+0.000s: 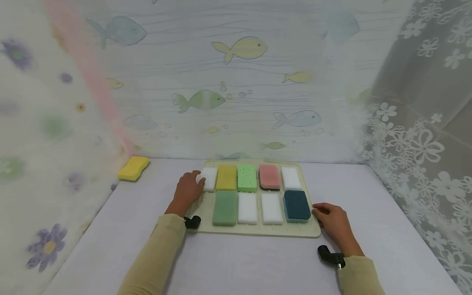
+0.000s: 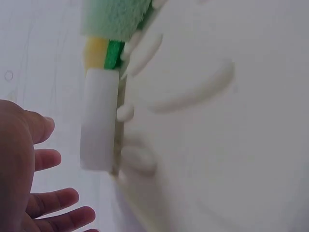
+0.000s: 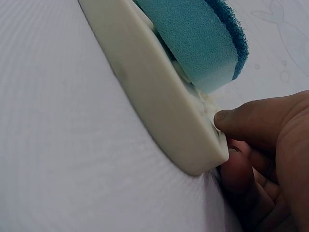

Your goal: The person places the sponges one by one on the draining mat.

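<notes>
Hands flank tray: left beside, right pinching corner.

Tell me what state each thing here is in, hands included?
Tray: flat on the table, holding nine sponges in two rows.
Dark blue sponge: lying flat at the tray's front right.
White sponge: at the back left, beside the left hand.
Yellow sponge: off the tray, by the left curtain.
Left hand: fingers relaxed, holding nothing.
Right hand: pinching the tray's right corner.
</notes>
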Motion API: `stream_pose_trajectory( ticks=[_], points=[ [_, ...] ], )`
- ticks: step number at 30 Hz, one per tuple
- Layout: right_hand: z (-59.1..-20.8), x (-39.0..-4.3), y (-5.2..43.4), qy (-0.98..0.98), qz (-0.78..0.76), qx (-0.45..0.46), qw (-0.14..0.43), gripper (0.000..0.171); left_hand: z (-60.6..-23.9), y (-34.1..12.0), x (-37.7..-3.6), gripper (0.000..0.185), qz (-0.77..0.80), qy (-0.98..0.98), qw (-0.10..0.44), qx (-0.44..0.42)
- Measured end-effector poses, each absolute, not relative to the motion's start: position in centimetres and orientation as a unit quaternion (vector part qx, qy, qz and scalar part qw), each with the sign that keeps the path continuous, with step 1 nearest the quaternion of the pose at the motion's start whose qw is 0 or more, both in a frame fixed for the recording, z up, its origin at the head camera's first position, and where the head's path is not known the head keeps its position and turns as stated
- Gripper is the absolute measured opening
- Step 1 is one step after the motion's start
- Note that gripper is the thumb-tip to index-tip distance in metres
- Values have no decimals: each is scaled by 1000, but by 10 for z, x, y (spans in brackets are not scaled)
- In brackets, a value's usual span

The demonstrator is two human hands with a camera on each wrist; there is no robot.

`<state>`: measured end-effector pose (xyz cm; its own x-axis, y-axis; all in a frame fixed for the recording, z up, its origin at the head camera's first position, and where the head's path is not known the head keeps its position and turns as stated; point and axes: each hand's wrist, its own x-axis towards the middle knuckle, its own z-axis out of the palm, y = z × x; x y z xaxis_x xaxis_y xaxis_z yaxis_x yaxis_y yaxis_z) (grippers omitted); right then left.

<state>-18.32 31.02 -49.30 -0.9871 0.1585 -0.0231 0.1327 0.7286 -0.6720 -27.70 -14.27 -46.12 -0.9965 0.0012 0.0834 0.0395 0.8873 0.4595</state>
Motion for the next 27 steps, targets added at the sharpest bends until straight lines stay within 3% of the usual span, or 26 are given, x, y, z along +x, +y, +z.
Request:
stream_pose_trajectory(
  ticks=[15, 27],
  points=[
    [-493, -182, 311, -926, 369, -77, 6, 39, -454, -181, -285, 52, -199, -979, 36, 17],
    [-494, -182, 311, -922, 380, -79, 1, 40, -453, -240, -300, 53, -177, -983, 19, 45]
  ],
)
